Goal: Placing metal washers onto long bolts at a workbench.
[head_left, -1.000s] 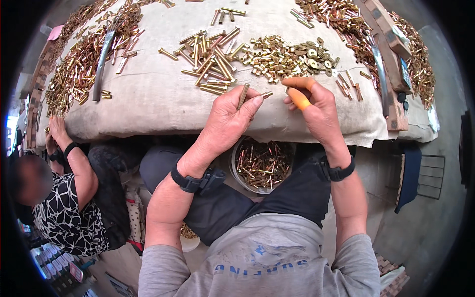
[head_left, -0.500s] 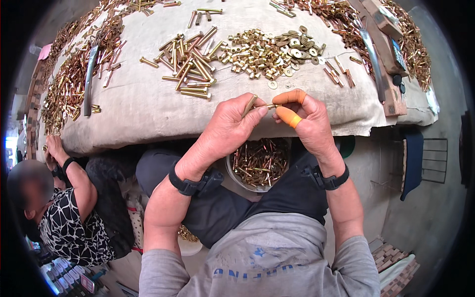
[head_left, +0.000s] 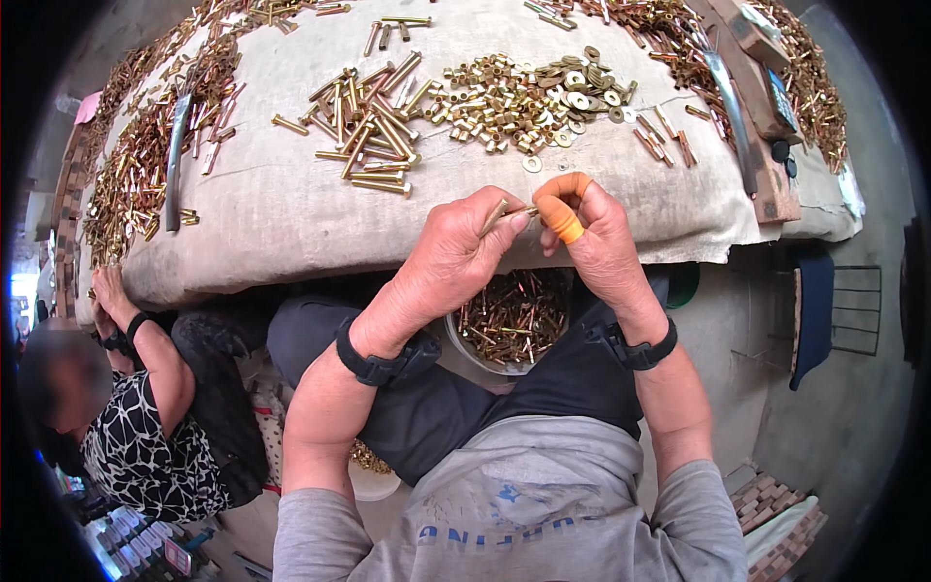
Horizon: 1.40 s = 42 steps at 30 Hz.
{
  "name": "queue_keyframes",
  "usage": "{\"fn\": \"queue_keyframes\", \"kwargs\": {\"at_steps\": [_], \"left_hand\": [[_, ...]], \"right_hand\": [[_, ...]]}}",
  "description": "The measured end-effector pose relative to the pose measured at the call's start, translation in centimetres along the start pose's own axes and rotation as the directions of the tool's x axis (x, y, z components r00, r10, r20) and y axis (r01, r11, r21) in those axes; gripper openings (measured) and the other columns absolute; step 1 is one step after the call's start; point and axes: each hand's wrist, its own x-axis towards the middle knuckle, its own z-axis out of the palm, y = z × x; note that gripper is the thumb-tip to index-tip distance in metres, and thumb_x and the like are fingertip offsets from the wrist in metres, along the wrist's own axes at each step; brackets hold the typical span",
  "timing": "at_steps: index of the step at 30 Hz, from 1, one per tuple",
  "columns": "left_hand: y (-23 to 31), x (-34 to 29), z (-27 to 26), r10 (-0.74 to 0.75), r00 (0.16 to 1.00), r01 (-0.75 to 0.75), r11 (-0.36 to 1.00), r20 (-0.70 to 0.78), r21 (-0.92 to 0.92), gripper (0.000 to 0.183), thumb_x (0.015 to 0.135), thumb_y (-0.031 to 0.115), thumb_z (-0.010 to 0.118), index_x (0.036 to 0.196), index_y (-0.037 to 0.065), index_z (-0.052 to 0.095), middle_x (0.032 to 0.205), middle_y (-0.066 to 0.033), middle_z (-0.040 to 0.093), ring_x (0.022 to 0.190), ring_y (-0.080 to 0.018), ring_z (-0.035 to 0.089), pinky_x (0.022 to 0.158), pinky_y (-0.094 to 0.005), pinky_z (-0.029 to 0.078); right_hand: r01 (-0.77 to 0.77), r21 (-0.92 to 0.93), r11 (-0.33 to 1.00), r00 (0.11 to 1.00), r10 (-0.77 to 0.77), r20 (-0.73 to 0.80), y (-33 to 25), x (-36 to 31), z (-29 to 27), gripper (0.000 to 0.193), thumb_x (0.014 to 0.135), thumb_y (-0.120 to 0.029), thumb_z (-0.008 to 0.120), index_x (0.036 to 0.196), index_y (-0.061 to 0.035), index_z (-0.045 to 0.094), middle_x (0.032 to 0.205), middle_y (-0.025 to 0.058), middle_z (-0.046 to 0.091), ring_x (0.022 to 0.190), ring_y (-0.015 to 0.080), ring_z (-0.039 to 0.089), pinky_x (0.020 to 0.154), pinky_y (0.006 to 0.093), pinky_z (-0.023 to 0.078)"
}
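Note:
My left hand (head_left: pixel 448 244) is closed around a brass-coloured bolt (head_left: pixel 494 217), whose shank sticks up between thumb and forefinger. Past its thumb tip, a second thin metal piece (head_left: pixel 528 210) points toward my right hand (head_left: pixel 603 241). Orange finger covers (head_left: pixel 560 215) sit on the right thumb and forefinger, which are pinched together at the far end of that piece; the tip is hidden. Both hands are over the front edge of the cloth-covered table (head_left: pixel 262 209). Beyond them lie a heap of bolts (head_left: pixel 373 126), a heap of short sleeves (head_left: pixel 485 107) and flat washers (head_left: pixel 576 81).
A tub of assembled fasteners (head_left: pixel 509 325) stands between my knees. Long fastener piles lie left (head_left: pixel 145 175) and right (head_left: pixel 669 48), beside metal strips (head_left: pixel 177 160). A wooden block (head_left: pixel 776 189) edges the right side. Another person (head_left: pixel 160 427) works at the left. A blue-covered chair (head_left: pixel 811 315) stands right.
The right thumb has moved up and closed against the forefinger, covering more of the thin piece's end. The left hand keeps its grip with almost no movement. The view has shifted slightly.

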Motion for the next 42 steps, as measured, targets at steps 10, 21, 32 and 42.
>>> {"fn": "queue_keyframes", "kwargs": {"at_steps": [10,21,32,42], "left_hand": [[-0.4,0.7,-0.4,0.272,0.919,-0.217,0.953,-0.284,0.21,0.009,0.095,0.01,0.061,0.101,0.003,0.063,0.071,-0.0145,0.063,0.064,-0.0278,0.065,0.057,-0.0333,0.048],[-1.7,0.6,0.3,0.49,0.861,-0.298,0.703,-0.137,0.645,0.029,0.077,0.003,0.07,0.104,0.005,0.061,0.082,-0.0127,0.063,0.068,-0.0309,0.065,0.057,-0.0369,0.052],[-1.5,-0.1,1.4,0.378,0.921,-0.258,0.773,-0.095,0.579,0.011,0.091,0.006,0.061,0.102,0.003,0.062,0.073,-0.0118,0.062,0.063,-0.0264,0.064,0.054,-0.0345,0.049],[-0.2,-0.1,0.3,-0.206,0.974,0.223,0.944,0.097,-0.241,0.017,0.099,0.015,0.058,0.097,-0.001,0.062,0.073,0.0024,0.055,0.069,-0.004,0.047,0.061,-0.0243,0.042]], "right_hand": [[-0.19,0.244,0.951,0.942,0.106,0.319,-0.4,-0.8,0.1,0.064,0.103,-0.054,0.037,0.116,0.0039,0.063,0.095,0.0117,0.066,0.084,0.0165,0.067,0.072,0.0265,0.056],[-0.202,0.556,0.806,0.979,0.159,0.126,-1.8,-3.7,1.9,0.069,0.105,-0.047,0.033,0.141,0.011,0.036,0.137,0.0239,0.05,0.121,0.0289,0.057,0.102,0.0372,0.047],[-0.214,0.464,0.86,0.977,0.189,0.1,-0.8,-4.4,1.7,0.068,0.104,-0.05,0.034,0.139,0.009,0.042,0.13,0.02,0.056,0.117,0.0247,0.059,0.1,0.0362,0.047],[-0.056,0.224,0.973,0.997,0.067,-0.04,0.9,-2.7,0.3,0.019,0.096,-0.01,0.062,0.113,-0.0019,0.065,0.092,0.0015,0.065,0.083,0.0081,0.062,0.078,0.0236,0.052]]}}
